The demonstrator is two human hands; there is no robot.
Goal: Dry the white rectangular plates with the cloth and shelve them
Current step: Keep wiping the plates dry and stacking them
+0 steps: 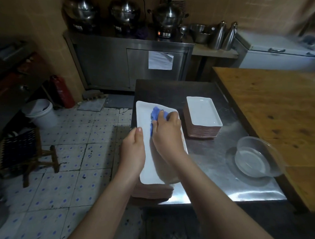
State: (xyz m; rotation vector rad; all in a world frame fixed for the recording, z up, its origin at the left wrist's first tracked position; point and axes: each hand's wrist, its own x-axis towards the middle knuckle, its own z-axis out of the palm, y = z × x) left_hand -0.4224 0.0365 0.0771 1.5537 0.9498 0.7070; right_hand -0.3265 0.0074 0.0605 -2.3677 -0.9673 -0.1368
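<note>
Hands meet at frame centre: the left hand [133,151] grips the white plate [144,116] by its left edge. The right hand [168,133] holds the bunched blue cloth [155,114] against its upper half.

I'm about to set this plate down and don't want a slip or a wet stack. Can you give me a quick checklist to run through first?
1. Left hand grips the held plate at its left rim, thumb on top: ok.
2. Blue cloth under the right hand, on the plate: ok.
3. Plate fully dry: cannot tell.
4. Top of the far stack free of anything: ok.
5. Near stack, at the steel table corner, fully supported: cannot tell.
6. Clear bowl apart from both stacks: ok.
</note>
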